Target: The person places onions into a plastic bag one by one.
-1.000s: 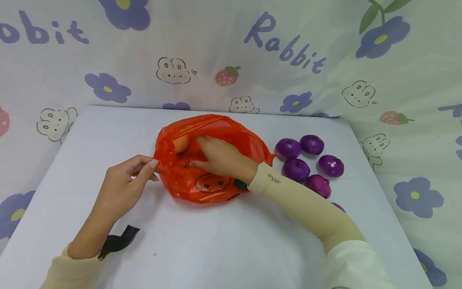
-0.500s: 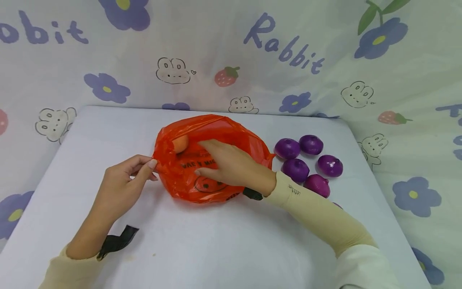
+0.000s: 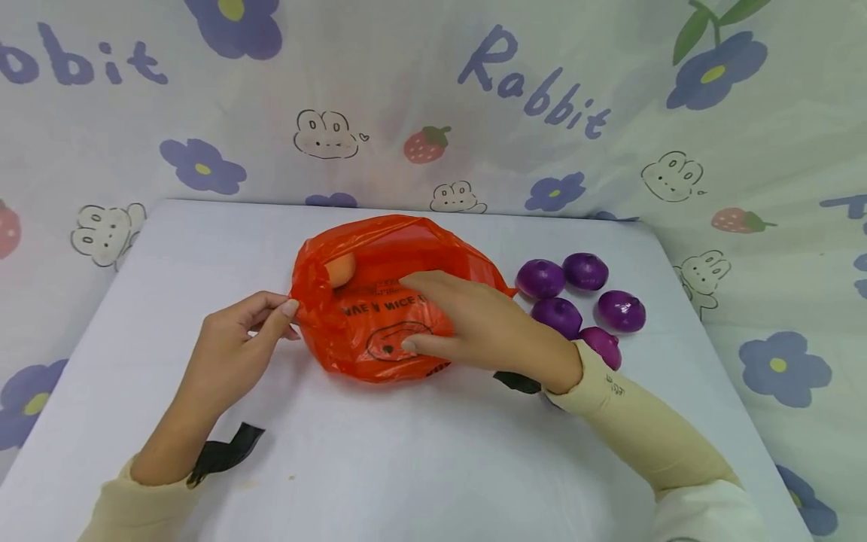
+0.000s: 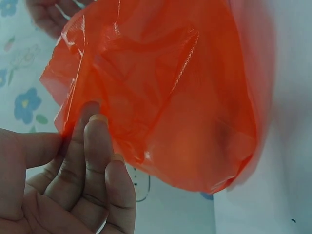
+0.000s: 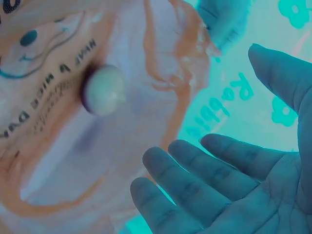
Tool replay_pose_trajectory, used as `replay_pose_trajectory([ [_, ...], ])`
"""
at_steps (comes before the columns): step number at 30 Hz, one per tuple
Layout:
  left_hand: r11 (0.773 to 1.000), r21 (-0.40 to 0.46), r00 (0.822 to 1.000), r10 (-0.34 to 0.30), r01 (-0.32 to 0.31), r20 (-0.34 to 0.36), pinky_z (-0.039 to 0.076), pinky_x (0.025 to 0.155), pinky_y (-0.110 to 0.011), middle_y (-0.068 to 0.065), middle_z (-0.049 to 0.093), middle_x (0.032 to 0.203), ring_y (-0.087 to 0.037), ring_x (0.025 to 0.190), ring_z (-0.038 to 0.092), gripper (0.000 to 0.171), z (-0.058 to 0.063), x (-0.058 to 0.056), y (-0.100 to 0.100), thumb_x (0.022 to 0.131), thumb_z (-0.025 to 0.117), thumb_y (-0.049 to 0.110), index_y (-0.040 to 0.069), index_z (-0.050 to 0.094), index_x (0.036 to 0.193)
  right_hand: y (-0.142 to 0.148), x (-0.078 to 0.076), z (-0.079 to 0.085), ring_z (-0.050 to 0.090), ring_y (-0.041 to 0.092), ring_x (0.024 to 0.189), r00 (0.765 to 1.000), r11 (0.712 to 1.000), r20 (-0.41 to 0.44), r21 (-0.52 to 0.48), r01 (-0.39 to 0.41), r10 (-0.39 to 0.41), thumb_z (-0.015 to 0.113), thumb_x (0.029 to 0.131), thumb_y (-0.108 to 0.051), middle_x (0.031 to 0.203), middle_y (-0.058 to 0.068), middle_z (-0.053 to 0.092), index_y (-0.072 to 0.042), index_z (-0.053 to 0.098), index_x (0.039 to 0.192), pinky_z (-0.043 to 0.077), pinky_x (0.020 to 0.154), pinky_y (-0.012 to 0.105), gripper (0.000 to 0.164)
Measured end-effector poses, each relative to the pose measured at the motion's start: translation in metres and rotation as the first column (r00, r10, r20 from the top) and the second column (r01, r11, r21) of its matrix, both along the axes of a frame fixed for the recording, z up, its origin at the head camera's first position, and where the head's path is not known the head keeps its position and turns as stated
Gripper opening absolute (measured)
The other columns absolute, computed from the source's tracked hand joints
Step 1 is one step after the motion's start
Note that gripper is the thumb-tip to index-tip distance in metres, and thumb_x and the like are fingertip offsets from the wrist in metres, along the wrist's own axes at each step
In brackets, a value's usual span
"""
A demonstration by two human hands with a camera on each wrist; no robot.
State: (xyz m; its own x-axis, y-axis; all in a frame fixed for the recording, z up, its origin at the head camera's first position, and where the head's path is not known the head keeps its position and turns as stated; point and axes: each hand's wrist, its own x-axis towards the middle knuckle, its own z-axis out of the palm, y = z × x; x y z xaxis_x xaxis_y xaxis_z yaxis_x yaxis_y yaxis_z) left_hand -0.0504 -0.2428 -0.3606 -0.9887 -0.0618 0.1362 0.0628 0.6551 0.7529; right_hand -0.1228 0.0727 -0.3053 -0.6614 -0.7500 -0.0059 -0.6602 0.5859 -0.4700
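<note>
A red plastic bag [image 3: 318,350] with black print lies with its mouth wide on the white table. My left hand [image 3: 237,342] pinches the left edge of the bag between thumb and index finger; the left wrist view shows this hand [image 4: 92,170] close beside the bag's side. Inside the bag, toward its left, rests a round, pale orange, onion-like thing [image 3: 342,269]. My right hand [image 3: 488,320] holds nothing and hovers over the bag's right part, thumb apart from the straight fingers. In the right wrist view its fingers [image 5: 190,180] are spread, palm showing.
Several shiny purple onions [image 3: 557,318] sit in a group on the table right of the bag, partly behind the right forearm. A rabbit-and-flower printed curtain [image 3: 379,90] stands behind the table [image 3: 406,467]. A black strap [image 3: 230,449] sticks out from the left wrist.
My right hand has drawn back out of the bag, to the right and toward the viewer. The left hand keeps its pinch on the bag's edge, and the round thing stays put.
</note>
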Motion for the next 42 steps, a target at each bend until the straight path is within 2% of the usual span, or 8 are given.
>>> replay_pose_trajectory([
  [7, 1.0, -0.008, 1.0, 0.003, -0.003, 0.004, 0.047, 0.059, -0.023, -0.001, 0.076, 0.088, -0.008, 0.086, 0.061, 0.027, -0.001, 0.0, 0.0, 0.108, 0.061, 0.033, 0.011, 0.073, 0.116, 0.029, 0.015, 0.007, 0.045, 0.013, 0.145, 0.999, 0.999, 0.002, -0.01, 0.034, -0.034, 0.072, 0.095, -0.057, 0.157, -0.004, 0.049, -0.018, 0.044, 0.159, 0.043, 0.113, 0.041, 0.08],
  [12, 1.0, -0.011, 1.0, -0.006, 0.006, -0.006, 0.047, 0.059, -0.023, -0.001, 0.076, 0.087, -0.01, 0.085, 0.061, 0.026, 0.001, -0.002, 0.0, 0.108, 0.06, 0.032, 0.011, 0.073, 0.115, 0.046, 0.027, 0.0, 0.05, 0.015, 0.142, 0.999, 0.999, -0.003, -0.016, 0.038, -0.038, 0.079, 0.093, -0.048, 0.155, -0.002, 0.052, -0.015, 0.046, 0.157, 0.048, 0.108, 0.04, 0.079],
  [16, 1.0, -0.006, 1.0, -0.006, 0.006, -0.002, 0.047, 0.062, -0.023, -0.001, 0.076, 0.087, -0.009, 0.085, 0.061, 0.027, 0.002, -0.003, 0.0, 0.108, 0.06, 0.032, 0.01, 0.073, 0.116, 0.058, 0.037, -0.007, 0.052, 0.016, 0.141, 0.998, 0.998, 0.004, -0.016, 0.059, -0.059, 0.079, 0.092, -0.05, 0.154, -0.002, 0.053, -0.014, 0.048, 0.156, 0.048, 0.109, 0.041, 0.08],
  [22, 1.0, -0.008, 1.0, 0.01, -0.01, 0.008, 0.048, 0.065, -0.022, -0.002, 0.076, 0.089, -0.007, 0.087, 0.062, 0.028, 0.003, -0.001, -0.001, 0.108, 0.059, 0.033, 0.01, 0.073, 0.117, 0.079, 0.045, -0.003, 0.051, 0.015, 0.141, 0.995, 0.996, -0.025, -0.021, 0.092, -0.092, 0.079, 0.091, -0.053, 0.153, -0.004, 0.054, -0.016, 0.05, 0.155, 0.047, 0.11, 0.043, 0.08],
  [27, 1.0, 0.001, 1.0, 0.011, -0.011, 0.022, 0.048, 0.065, -0.022, -0.002, 0.076, 0.09, -0.009, 0.088, 0.062, 0.03, 0.002, 0.0, -0.002, 0.109, 0.059, 0.035, 0.01, 0.073, 0.117, 0.105, 0.051, 0.002, 0.058, 0.013, 0.133, 0.992, 0.993, -0.033, 0.007, 0.121, -0.121, 0.082, 0.089, -0.052, 0.149, -0.006, 0.057, -0.02, 0.052, 0.153, 0.05, 0.107, 0.043, 0.078],
  [33, 1.0, 0.015, 1.0, -0.003, 0.002, 0.012, 0.048, 0.065, -0.022, -0.002, 0.076, 0.089, -0.007, 0.086, 0.062, 0.028, 0.001, -0.002, -0.001, 0.109, 0.059, 0.034, 0.011, 0.073, 0.116, 0.131, 0.057, 0.004, 0.063, 0.016, 0.126, 0.974, 0.972, -0.01, 0.068, 0.226, -0.226, 0.088, 0.084, -0.048, 0.143, -0.007, 0.062, -0.019, 0.055, 0.151, 0.051, 0.105, 0.047, 0.08],
  [37, 1.0, 0.023, 1.0, -0.012, 0.011, 0.021, 0.049, 0.066, -0.021, -0.002, 0.076, 0.088, -0.006, 0.085, 0.063, 0.029, 0.001, -0.004, -0.001, 0.109, 0.059, 0.034, 0.01, 0.073, 0.116, 0.145, 0.059, -0.001, 0.06, 0.024, 0.13, 0.959, 0.953, 0.01, 0.111, 0.28, -0.283, 0.089, 0.082, -0.05, 0.144, -0.001, 0.062, -0.017, 0.056, 0.15, 0.049, 0.107, 0.051, 0.082],
  [42, 1.0, 0.01, 1.0, -0.001, 0.001, 0.023, 0.048, 0.066, -0.021, -0.003, 0.076, 0.089, -0.006, 0.085, 0.063, 0.029, 0.001, -0.004, -0.002, 0.108, 0.059, 0.034, 0.01, 0.074, 0.116, 0.159, 0.058, -0.009, 0.062, 0.029, 0.127, 0.946, 0.935, 0.031, 0.162, 0.314, -0.323, 0.088, 0.082, -0.049, 0.14, 0.007, 0.064, -0.01, 0.056, 0.149, 0.049, 0.105, 0.055, 0.083],
])
